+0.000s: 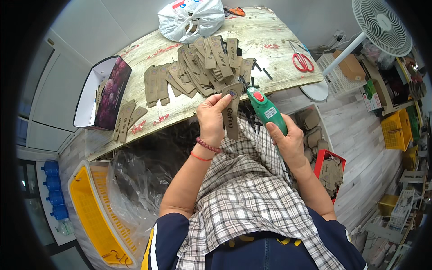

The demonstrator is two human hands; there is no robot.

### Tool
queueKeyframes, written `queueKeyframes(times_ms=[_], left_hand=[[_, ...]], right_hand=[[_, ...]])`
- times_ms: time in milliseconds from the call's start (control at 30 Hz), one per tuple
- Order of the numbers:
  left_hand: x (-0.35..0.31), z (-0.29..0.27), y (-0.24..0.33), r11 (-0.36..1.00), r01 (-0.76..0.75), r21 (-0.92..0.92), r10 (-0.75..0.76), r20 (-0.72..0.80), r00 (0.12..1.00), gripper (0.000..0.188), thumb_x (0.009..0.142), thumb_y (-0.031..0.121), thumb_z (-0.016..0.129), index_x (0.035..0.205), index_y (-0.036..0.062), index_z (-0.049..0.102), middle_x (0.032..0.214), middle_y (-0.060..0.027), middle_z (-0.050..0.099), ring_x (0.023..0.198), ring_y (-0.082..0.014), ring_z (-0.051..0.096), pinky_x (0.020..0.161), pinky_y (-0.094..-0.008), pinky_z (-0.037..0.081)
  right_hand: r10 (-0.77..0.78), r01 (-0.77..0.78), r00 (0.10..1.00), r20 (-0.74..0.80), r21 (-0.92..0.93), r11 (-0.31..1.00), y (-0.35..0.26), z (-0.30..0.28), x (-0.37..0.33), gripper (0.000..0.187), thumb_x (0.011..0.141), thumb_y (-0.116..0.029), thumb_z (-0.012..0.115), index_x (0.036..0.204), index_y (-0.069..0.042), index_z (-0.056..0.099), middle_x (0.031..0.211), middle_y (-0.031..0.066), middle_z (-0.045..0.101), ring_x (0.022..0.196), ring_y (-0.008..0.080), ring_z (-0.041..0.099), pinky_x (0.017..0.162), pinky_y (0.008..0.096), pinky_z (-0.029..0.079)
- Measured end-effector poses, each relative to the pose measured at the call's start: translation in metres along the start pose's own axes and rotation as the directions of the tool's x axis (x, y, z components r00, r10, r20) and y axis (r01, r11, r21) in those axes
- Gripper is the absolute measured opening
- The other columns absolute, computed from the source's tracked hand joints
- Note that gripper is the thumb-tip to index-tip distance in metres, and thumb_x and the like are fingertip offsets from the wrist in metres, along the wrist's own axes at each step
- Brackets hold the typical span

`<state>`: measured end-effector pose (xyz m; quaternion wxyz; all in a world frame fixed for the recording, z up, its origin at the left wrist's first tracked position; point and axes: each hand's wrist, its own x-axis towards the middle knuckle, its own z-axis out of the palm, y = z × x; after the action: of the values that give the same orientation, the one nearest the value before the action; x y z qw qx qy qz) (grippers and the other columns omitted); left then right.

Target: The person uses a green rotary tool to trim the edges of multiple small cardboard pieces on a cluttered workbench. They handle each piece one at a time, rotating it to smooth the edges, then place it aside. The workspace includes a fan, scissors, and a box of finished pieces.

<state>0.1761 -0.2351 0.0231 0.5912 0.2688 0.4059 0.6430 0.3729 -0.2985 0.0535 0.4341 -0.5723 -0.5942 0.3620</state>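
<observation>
My left hand pinches a khaki fabric strap piece near its upper end. The piece hangs upright in front of the table edge and bears dark lettering and a small round emblem. My right hand is wrapped round the lower body of a green handheld power tool with a red button. Its dark tip is beside the top of the strap piece; whether they touch I cannot tell. Beyond my hands, a pile of similar khaki strap pieces lies on the table. Short black strips lie to its right.
Red-handled scissors lie at the table's right. A purple flowered box and a white plastic bag stand on it. Below are a yellow basket, clear plastic sheeting and a red box. A white fan stands right.
</observation>
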Motion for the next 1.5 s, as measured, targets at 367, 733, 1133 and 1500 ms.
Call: queueKeyframes(times_ms=[367, 733, 1133, 1500], left_hand=[[0.015, -0.028, 0.031, 0.948, -0.04, 0.315, 0.005, 0.111, 0.994, 0.007, 0.085, 0.001, 0.066, 0.091, -0.0017, 0.068, 0.082, -0.0065, 0.07, 0.066, -0.0088, 0.064, 0.06, -0.0211, 0.052], [0.034, -0.09, 0.097, 0.76, -0.096, 0.643, 0.002, 0.145, 0.989, 0.005, 0.084, 0.004, 0.068, 0.087, 0.0006, 0.07, 0.075, 0.0001, 0.066, 0.068, -0.006, 0.059, 0.062, -0.0206, 0.047], [0.114, -0.204, 0.1, -0.354, 0.17, 0.92, 0.611, 0.09, 0.786, 0.032, 0.075, 0.032, 0.074, 0.102, 0.0164, 0.067, 0.105, -0.0078, 0.059, 0.107, -0.0278, 0.051, 0.09, -0.0438, 0.038], [0.195, -0.161, 0.044, -0.104, -0.014, 0.995, 0.699, 0.083, 0.711, 0.034, 0.072, 0.006, 0.067, 0.105, 0.0143, 0.062, 0.106, -0.0093, 0.055, 0.108, -0.0289, 0.049, 0.098, -0.0423, 0.034]], right_hand=[[-0.042, 0.048, 0.996, 0.084, -0.067, 0.997, -0.002, -0.003, 0.001, 0.044, 0.086, -0.037, 0.071, 0.108, 0.001, 0.062, 0.074, 0.0079, 0.064, 0.065, 0.0128, 0.059, 0.06, 0.0286, 0.048], [-0.03, 0.039, 0.989, 0.148, -0.055, 0.998, 0.004, 0.013, 0.002, 0.041, 0.086, -0.035, 0.071, 0.108, -0.002, 0.062, 0.075, 0.0074, 0.065, 0.066, 0.0125, 0.061, 0.061, 0.0288, 0.049], [0.094, -0.091, 0.989, 0.112, -0.031, 0.995, 0.021, 0.013, -0.005, 0.031, 0.087, -0.026, 0.07, 0.103, 0.0, 0.063, 0.064, 0.0015, 0.057, 0.05, 0.0075, 0.051, 0.048, 0.0256, 0.041], [0.071, -0.066, 0.993, 0.098, -0.051, 0.997, 0.022, 0.014, -0.007, 0.035, 0.087, -0.031, 0.07, 0.102, 0.0, 0.063, 0.064, 0.0033, 0.058, 0.052, 0.0084, 0.052, 0.05, 0.027, 0.042]])
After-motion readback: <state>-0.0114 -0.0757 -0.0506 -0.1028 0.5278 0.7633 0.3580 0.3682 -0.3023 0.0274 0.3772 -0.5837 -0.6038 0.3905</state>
